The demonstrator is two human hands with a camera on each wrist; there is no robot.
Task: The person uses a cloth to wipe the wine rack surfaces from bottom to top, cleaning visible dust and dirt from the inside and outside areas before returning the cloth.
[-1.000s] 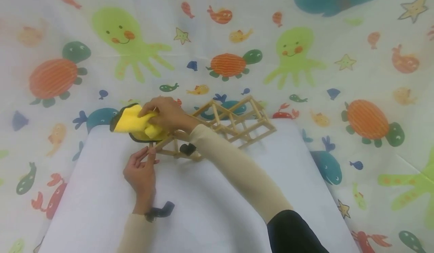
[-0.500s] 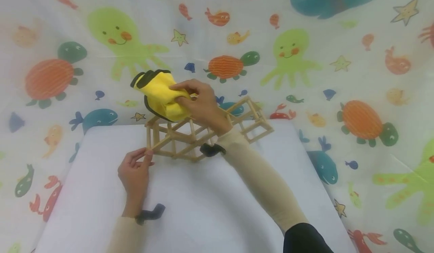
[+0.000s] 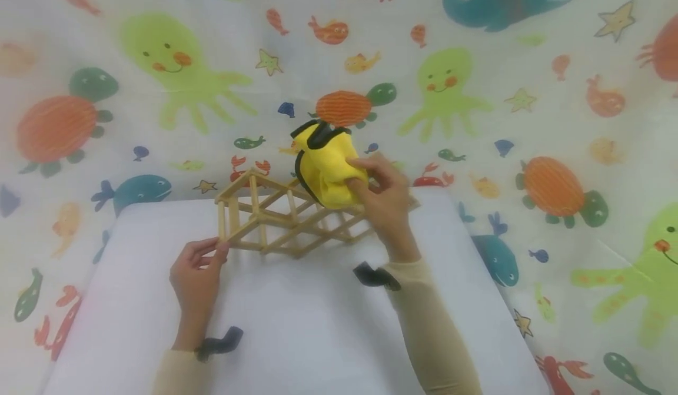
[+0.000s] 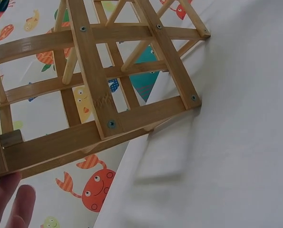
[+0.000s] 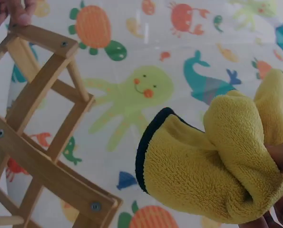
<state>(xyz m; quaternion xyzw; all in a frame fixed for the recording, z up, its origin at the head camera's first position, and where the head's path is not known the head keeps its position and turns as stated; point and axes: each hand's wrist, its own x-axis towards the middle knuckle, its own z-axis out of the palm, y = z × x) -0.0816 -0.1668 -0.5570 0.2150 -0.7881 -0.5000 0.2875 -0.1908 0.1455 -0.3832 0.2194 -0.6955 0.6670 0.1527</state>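
Note:
A folding wooden lattice rack (image 3: 275, 218) with screwed joints stands stretched out on the white table. My left hand (image 3: 197, 277) pinches its lower left corner between thumb and fingers; the left wrist view shows fingertips (image 4: 10, 192) at that corner. Bunched in my right hand (image 3: 386, 198) is a yellow cloth (image 3: 331, 168) with black edging, held above the right half of the rack. In the right wrist view the cloth (image 5: 212, 175) hangs beside the rack (image 5: 41, 156), apart from it. The cloth and right hand hide part of the rack's right end in the head view.
A white table (image 3: 296, 336) spreads under the rack. Behind it hangs a curtain (image 3: 222, 42) printed with sea animals, close to the table's back edge. Black straps (image 3: 219, 345) sit on both wrists.
My right hand has lifted the yellow cloth from the rack's left end and carried it to the right. The left hand keeps its pinch on the corner, shifting slightly left in view.

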